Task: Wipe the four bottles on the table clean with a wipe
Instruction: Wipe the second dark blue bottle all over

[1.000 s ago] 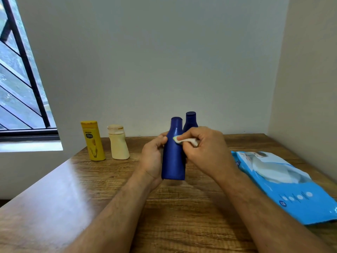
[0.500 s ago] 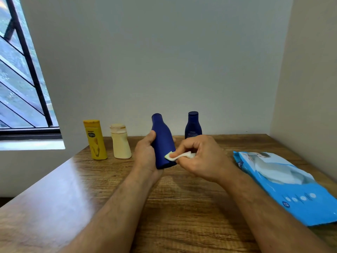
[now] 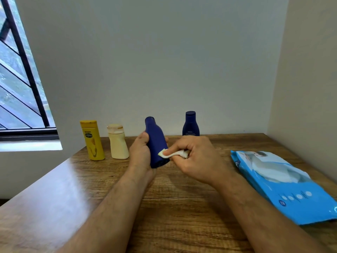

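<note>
Currently the left hand is gripping the tilted blue bottle above the counter; the right hand is pinching the wipe against it (lower side). Three bottles are likely awaiting wiping.

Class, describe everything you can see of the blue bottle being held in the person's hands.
The blue bottle is plain dark blue, smooth and plastic-looking, with a narrow neck, a matching cap and no label showing. It is lifted off the table and tilted, cap leaning up and left. The left hand grips its body, and the right hand presses a folded white wipe against its lower side.
</note>
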`<control>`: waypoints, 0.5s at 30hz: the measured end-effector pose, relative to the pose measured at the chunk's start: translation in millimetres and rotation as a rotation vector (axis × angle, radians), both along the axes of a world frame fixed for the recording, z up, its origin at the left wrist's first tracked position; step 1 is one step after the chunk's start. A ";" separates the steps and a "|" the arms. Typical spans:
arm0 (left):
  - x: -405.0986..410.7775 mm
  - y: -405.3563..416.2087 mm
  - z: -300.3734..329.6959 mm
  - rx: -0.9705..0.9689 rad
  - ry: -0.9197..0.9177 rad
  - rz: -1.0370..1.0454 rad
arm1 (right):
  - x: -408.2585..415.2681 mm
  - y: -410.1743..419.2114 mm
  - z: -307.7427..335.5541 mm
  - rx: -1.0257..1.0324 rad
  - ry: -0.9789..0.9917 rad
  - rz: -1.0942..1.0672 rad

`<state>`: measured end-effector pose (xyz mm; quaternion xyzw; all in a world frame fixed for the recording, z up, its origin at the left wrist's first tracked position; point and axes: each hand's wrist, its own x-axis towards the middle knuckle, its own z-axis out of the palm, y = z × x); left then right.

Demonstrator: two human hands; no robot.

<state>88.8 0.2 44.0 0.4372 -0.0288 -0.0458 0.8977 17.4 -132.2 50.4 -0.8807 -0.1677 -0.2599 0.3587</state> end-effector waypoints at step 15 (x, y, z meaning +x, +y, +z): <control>-11.1 -6.5 -2.4 -0.041 -0.046 -0.172 | 1.7 -3.3 3.7 0.152 -0.059 -0.073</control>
